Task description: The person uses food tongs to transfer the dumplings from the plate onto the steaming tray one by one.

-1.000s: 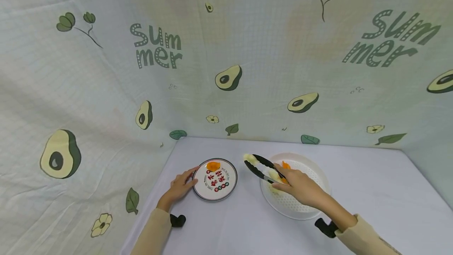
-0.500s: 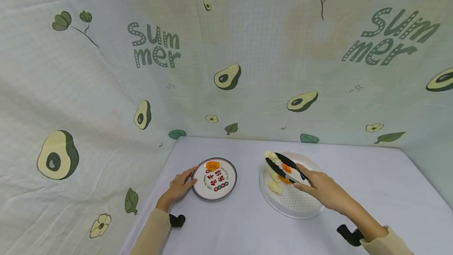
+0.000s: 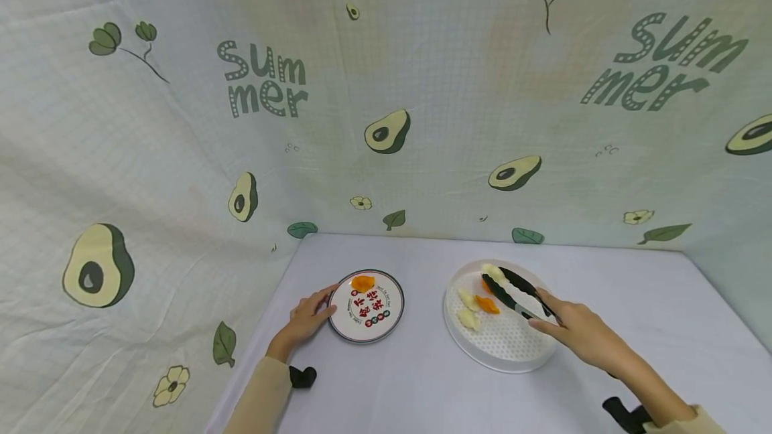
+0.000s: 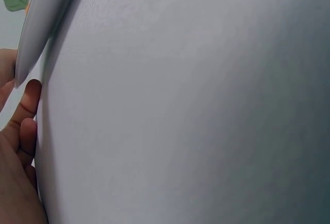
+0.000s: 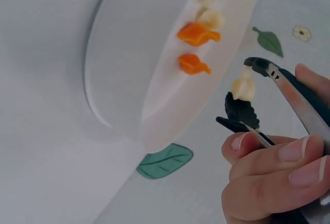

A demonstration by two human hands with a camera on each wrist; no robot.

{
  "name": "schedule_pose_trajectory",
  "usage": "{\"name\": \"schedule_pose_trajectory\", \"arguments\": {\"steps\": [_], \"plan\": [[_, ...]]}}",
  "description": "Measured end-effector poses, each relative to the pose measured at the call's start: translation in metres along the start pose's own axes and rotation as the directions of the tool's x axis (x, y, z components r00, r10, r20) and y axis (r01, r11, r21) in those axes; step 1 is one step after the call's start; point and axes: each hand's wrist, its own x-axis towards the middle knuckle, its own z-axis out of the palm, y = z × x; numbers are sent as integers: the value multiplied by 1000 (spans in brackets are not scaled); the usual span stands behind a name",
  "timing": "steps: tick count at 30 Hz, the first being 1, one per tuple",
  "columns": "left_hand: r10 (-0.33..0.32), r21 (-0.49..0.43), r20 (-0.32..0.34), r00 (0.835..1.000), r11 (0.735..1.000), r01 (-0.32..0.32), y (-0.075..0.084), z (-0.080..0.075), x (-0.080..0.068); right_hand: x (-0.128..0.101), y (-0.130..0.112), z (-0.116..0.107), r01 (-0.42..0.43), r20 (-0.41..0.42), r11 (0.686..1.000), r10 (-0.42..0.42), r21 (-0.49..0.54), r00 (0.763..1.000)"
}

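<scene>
Right now, hand by hand:
right hand (image 3: 575, 330): fingers curled round the black tongs (image 3: 512, 290), squeezing them so the tips pinch a pale food piece (image 3: 493, 273)
pale food piece: held over the far part of the white perforated tray (image 3: 509, 347), clear of the other pieces
tray contents: two more pale pieces (image 3: 467, 308), orange pieces (image 3: 487, 304) just beside them
left hand (image 3: 304, 319): fingers relaxed, resting against the rim of the printed plate (image 3: 366, 305), likely steadying it
printed plate: one orange piece (image 3: 363, 282) at its far edge
table (image 3: 410, 387): plate left, tray right, well apart
</scene>
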Motion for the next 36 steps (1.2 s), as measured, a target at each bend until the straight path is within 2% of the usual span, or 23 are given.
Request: {"name": "schedule_pose_trajectory", "arguments": {"steps": [6,19,27,36], "plan": [[0,-1,-2,1000,1000,0,2,0,0,-4,15,1,-31,-8,998,30,-54,1000],[-12,-14,-5,1000,1000,11,0,2,-1,0,29,5,-103,43,988,109,-114,993],[-11,-21,-6,1000,1000,11,1,1,-1,7,32,7,-111,75,985,122,-134,990],[-13,-11,-2,1000,1000,13,0,1,0,14,28,6,-160,125,974,181,-160,976]]}}
